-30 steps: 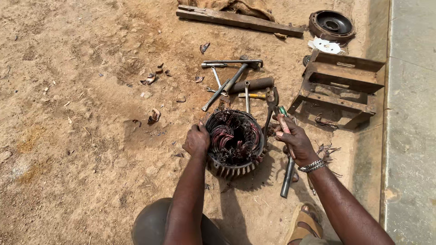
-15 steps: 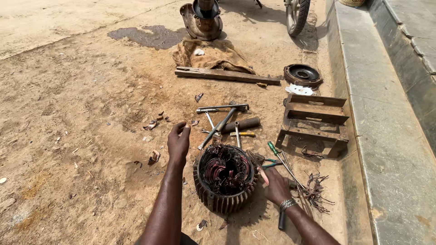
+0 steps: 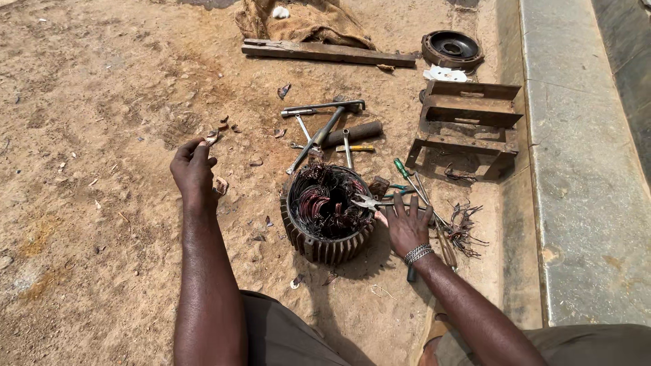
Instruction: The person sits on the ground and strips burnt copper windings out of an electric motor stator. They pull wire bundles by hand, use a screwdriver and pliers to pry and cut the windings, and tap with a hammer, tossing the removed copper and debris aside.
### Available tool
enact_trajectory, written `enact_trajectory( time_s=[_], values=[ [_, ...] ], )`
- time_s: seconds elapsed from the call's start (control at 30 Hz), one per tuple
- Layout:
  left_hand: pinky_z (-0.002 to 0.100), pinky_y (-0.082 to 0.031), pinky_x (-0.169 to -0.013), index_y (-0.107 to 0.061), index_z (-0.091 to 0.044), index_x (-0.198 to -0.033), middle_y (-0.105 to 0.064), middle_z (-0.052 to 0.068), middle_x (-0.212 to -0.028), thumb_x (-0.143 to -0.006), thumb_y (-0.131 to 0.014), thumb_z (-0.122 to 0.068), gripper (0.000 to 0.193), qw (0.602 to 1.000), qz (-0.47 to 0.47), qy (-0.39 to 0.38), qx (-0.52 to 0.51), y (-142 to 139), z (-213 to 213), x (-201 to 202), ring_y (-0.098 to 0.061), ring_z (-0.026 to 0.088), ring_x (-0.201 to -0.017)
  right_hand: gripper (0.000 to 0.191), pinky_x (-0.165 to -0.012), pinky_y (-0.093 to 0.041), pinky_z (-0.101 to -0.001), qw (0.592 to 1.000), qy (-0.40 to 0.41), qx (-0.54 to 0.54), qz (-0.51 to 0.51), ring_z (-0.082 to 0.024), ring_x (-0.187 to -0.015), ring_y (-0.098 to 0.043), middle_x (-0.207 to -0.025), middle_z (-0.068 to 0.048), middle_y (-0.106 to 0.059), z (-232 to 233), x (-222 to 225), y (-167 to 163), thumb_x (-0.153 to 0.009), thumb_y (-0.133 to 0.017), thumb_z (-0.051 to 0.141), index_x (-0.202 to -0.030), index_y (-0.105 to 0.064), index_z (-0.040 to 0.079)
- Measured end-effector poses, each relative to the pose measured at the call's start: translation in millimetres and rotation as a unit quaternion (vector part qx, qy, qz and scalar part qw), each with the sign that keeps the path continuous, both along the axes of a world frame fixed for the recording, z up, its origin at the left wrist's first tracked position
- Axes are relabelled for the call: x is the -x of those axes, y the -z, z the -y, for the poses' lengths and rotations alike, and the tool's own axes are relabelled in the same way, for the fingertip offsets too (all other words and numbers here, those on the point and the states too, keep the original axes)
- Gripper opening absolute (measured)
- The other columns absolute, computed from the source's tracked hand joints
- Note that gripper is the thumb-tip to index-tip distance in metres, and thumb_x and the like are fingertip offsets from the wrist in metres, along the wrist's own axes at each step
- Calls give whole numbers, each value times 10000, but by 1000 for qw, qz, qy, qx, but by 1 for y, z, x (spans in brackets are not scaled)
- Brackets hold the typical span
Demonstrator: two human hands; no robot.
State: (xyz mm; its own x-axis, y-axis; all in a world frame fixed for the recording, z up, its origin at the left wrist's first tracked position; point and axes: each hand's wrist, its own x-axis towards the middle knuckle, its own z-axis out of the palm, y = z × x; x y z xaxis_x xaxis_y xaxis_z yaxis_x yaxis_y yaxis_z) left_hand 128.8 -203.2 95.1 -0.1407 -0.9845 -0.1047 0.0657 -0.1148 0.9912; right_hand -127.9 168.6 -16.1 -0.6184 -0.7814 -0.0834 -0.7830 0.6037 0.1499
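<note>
A round ribbed motor stator (image 3: pixel 325 249) full of dark reddish copper windings stands on the sandy ground in front of me. My left hand (image 3: pixel 193 169) is stretched out well to its left, and its fingertips pinch a small brown scrap (image 3: pixel 211 138). My right hand (image 3: pixel 405 224) lies flat with its fingers spread, just right of the stator, resting on the handles of a pair of pliers (image 3: pixel 366 201). The pliers' jaws reach over the stator's rim. A green-handled screwdriver (image 3: pixel 401 168) lies just beyond that hand.
A hammer (image 3: pixel 325 129), wrenches and a yellow-handled tool (image 3: pixel 356 148) lie behind the stator. A rusty metal frame (image 3: pixel 468 125), a round cover (image 3: pixel 451 49), a wooden plank (image 3: pixel 329 53) and sacking (image 3: pixel 305 20) sit farther back. Cut wire scraps (image 3: pixel 464 230) lie beside a concrete kerb (image 3: pixel 583 169).
My left hand left the stator's rim and swung out to the left. My right hand came down flat onto the pliers beside the stator.
</note>
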Motion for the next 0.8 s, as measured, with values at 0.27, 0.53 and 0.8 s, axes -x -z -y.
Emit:
enact_trajectory(
  time_s=[0.27,0.53,0.8],
  values=[
    [304,-562,-748,-691,-31,-1223,-716,90,-1056,-960,-679,-167,296,995,24,85,37,-1,-13,25,-659,140,-826,546,-1055,-36,-843,995,8,-93,-41,-584,-1476,-167,-1682,-227,-129,30,2,-27,-970,-483,273,-1474,-463,63],
    [381,-577,-954,-679,-54,-1225,-715,137,-1207,-934,-703,-174,316,986,101,123,58,8,-17,30,-699,199,-1089,390,-1045,-253,-849,958,-69,-253,-117,-568,-1358,-351,-1366,-195,-427,58,-6,-60,-976,-527,319,-1286,-544,82],
    [450,-566,-1004,-675,-87,-1243,-710,139,-1253,-931,-686,-221,340,975,159,148,46,2,-20,23,-692,250,-1162,330,-583,-549,-333,991,-62,-106,48,-164,-711,-569,-1022,-115,-605,35,39,-34,-875,-609,68,-1189,-652,160]
  ],
)
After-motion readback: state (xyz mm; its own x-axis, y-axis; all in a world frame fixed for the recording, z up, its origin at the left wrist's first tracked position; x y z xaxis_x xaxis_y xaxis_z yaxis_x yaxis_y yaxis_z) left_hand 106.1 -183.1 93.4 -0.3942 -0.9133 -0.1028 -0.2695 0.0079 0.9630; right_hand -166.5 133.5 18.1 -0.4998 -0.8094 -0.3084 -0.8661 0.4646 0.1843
